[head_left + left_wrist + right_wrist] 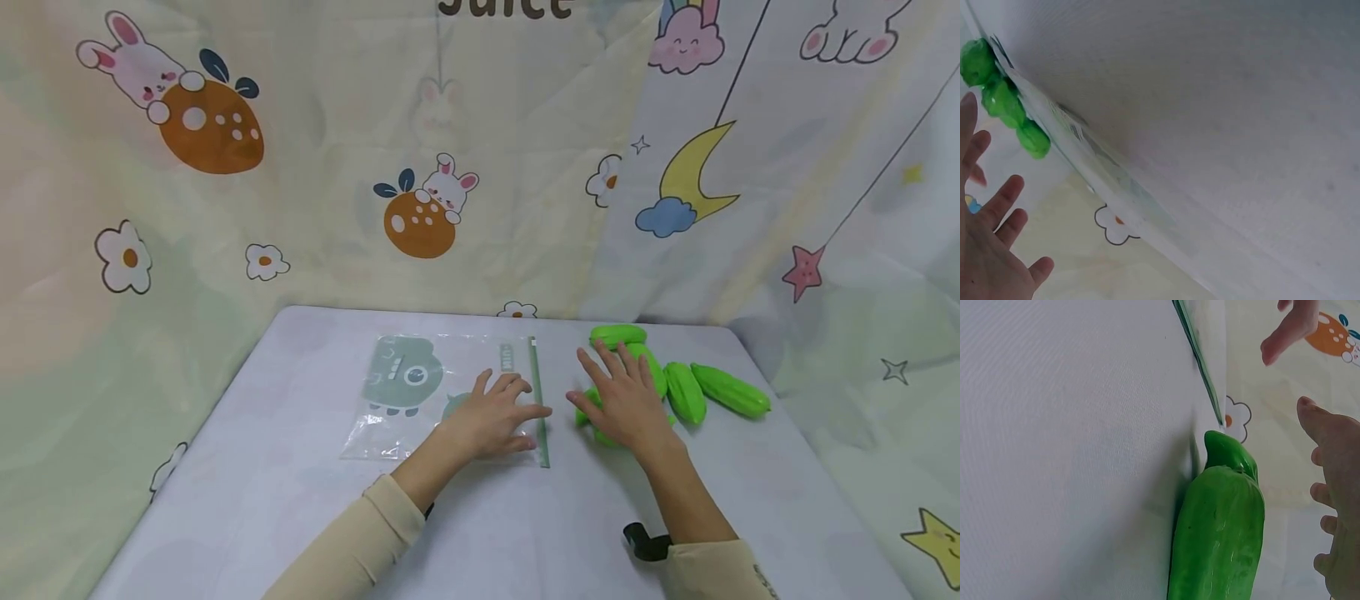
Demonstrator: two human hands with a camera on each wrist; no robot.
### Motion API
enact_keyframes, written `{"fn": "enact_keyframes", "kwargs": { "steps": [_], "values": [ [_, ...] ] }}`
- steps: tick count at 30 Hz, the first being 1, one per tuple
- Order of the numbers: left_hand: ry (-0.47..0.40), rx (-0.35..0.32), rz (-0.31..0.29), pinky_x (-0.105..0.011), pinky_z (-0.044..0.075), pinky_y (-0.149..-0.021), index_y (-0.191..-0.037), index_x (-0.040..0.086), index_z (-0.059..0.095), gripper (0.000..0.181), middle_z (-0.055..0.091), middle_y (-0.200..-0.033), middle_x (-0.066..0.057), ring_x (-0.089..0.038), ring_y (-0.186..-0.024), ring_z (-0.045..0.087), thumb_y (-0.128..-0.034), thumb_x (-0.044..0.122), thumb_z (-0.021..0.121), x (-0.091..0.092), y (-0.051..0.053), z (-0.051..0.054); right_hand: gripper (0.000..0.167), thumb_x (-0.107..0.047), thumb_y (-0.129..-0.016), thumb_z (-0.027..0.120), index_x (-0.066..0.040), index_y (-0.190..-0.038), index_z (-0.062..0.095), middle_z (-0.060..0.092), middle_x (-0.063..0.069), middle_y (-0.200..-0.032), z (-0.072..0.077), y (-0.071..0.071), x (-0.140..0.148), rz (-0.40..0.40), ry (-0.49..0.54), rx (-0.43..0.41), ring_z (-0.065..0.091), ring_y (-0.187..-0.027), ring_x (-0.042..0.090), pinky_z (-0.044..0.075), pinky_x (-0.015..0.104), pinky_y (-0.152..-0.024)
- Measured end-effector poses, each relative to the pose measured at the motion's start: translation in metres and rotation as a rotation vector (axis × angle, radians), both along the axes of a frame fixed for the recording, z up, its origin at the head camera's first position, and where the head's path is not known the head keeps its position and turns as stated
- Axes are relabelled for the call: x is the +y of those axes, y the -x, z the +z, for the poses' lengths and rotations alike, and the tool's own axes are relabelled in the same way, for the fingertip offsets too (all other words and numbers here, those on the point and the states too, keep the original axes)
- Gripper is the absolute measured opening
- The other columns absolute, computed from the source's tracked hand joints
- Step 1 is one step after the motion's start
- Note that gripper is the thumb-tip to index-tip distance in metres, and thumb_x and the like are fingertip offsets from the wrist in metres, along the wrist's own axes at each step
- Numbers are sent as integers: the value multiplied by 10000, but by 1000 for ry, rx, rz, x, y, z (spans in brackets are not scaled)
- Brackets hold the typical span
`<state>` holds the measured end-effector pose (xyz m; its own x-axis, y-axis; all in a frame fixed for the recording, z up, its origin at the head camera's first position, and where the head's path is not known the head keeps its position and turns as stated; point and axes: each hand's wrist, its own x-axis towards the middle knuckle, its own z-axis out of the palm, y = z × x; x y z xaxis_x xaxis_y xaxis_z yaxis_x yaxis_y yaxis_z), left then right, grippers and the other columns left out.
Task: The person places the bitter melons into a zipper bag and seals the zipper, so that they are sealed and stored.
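Note:
A clear zip bag [390, 433] with pale green cartoon prints lies flat on the table, its green zip edge [535, 358] facing right. My left hand [487, 421] is over the bag's right part, fingers spread and holding nothing. Above the pile of green vegetables, long and ridged like cucumbers or peppers, my right hand [626, 404] spreads its fingers and partly hides some of them. One green vegetable [731, 390] lies furthest right, beside another plump one [685, 393]. The right wrist view shows a large vegetable [1216, 537] below the right hand [1344, 481], with a gap between them.
The white table [262, 500] ends at a back edge against a cartoon-printed cloth [322, 150]. A black object [647, 542] shows by the right wrist, at the sleeve.

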<state>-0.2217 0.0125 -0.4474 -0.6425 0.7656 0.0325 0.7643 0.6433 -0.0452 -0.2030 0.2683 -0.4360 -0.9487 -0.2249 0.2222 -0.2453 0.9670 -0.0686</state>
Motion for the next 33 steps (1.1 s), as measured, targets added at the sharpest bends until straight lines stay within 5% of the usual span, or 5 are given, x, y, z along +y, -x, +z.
{"fn": "enact_keyframes", "kwargs": {
  "steps": [16, 33],
  "values": [
    [39, 0, -29, -613, 273, -1180, -1449, 516, 511, 568, 465, -1482, 33, -211, -1437, 361, -914, 650, 645, 13, 1, -8, 728, -538, -1003, 581, -160, -1592, 382, 290, 166, -1665, -5, 1, -1, 8, -1, 10, 150, -1541, 476, 122, 723, -1179],
    [82, 33, -78, -582, 329, -1161, -1397, 526, 566, 500, 438, -1543, 37, -223, -1452, 362, -938, 426, 740, 20, -1, -6, 725, -527, -1009, 578, -162, -1599, 366, 283, 168, -1668, 1, -6, 6, -4, 10, -5, 133, -1547, 475, 125, 722, -1179]
  ]
}}
